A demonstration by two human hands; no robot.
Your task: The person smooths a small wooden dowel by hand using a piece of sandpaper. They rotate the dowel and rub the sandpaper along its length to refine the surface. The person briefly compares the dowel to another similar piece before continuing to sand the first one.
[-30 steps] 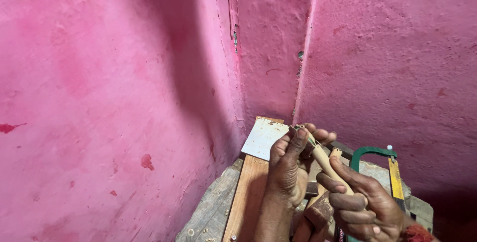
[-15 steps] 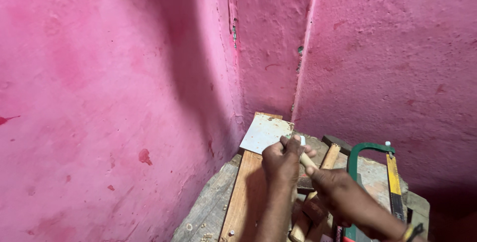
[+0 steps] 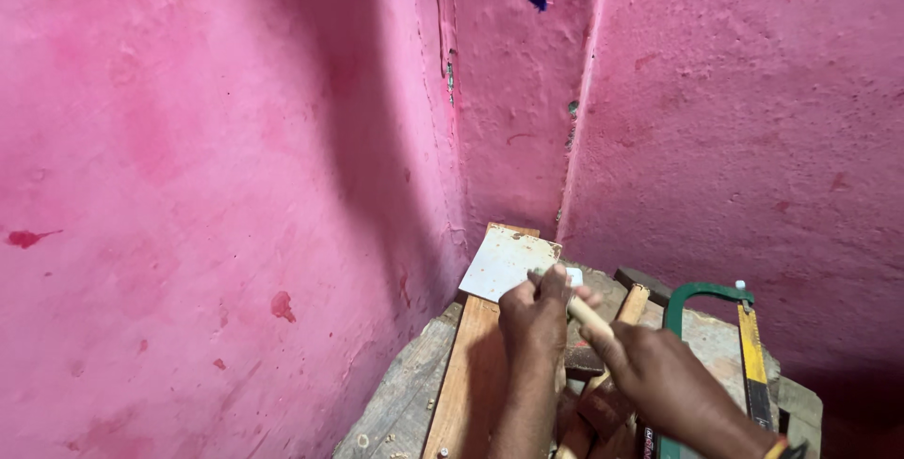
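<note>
Pink corner, cluttered bench (image 3: 405, 402): my left hand (image 3: 535, 320) and right hand (image 3: 659, 379) both clench the dowel (image 3: 586, 312), untrimmed; hacksaw (image 3: 716, 327) lies idle right of my grip.

Pale wooden stick (image 3: 589, 312), slanted, gripped betw 2 hands above workbench

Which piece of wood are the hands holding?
The thin pale stick. Both the left hand and the right hand grip it; the long orange plank and the other wood pieces lie untouched on the bench.

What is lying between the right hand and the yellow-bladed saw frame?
In the head view, bare workbench top lies between the right hand and the green hacksaw frame.
</note>
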